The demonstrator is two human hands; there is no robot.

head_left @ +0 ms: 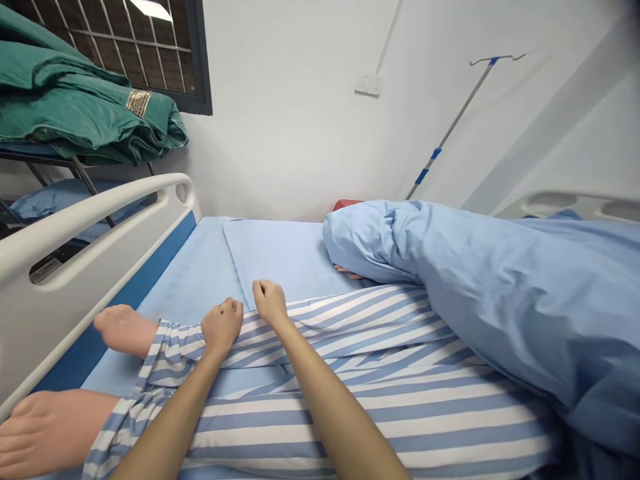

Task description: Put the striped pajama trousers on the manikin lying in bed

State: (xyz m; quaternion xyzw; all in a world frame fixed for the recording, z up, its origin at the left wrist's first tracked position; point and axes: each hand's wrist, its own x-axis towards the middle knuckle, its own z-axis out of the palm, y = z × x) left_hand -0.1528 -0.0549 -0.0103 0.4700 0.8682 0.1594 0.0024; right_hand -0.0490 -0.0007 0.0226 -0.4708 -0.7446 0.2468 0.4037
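Pyjama trousers (320, 427) in blue and white stripes run across the bed beneath your hands. Your left grip (222, 327) and your right grip (270, 301) are both curled shut into loose fists, knuckles down on the striped cloth and just apart from each other. From this view you cannot tell whether they have pinched the fabric or only rest on it. Nearest your left grip, a smooth manikin foot (123, 330) and a second manikin foot (47, 433) stick out of the trouser cuffs toward the raised side rail (85, 230), which seems placed to guard that edge of the mattress. A blue quilt (505, 313) lies bunched along the right, probably folded away so that the striped legs stay uncovered and within your reach. Under its fold, a small pale limb tip (347, 272) shows, though you cannot tell whether it is toes or fingers. A red object (347, 204) is mostly hidden behind the quilt, and a smooth blue bed sheet (280, 257) covers the mattress ahead of your hands. An IV pole (450, 127) leans by the wall, its hook within easy range of the bed, while a folded green blanket (70, 100) sits out of the way on a neighbouring metal bed frame (40, 157).
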